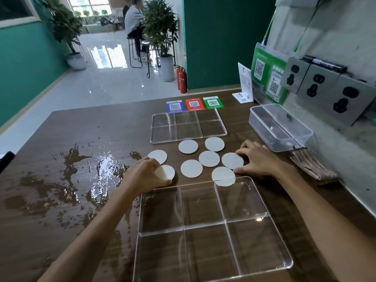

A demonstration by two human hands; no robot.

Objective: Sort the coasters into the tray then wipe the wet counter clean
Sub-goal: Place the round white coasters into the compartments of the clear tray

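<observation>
1. Head view: sorting stage, barely begun; the near divided tray (203,231) holds nothing.
2. Left hand (145,176) grasps one white coaster (165,172) beyond the tray's far-left corner.
3. Right hand (258,157) lies released, fingertips touching a second coaster (232,160) beyond the far-right corner.
4. Next move, by judgement: lift each coaster over the tray's far rim into a compartment.
5. The spill (81,180) spreads left of the tray; a folded cloth (313,167) lies to the right, near the wall.
</observation>
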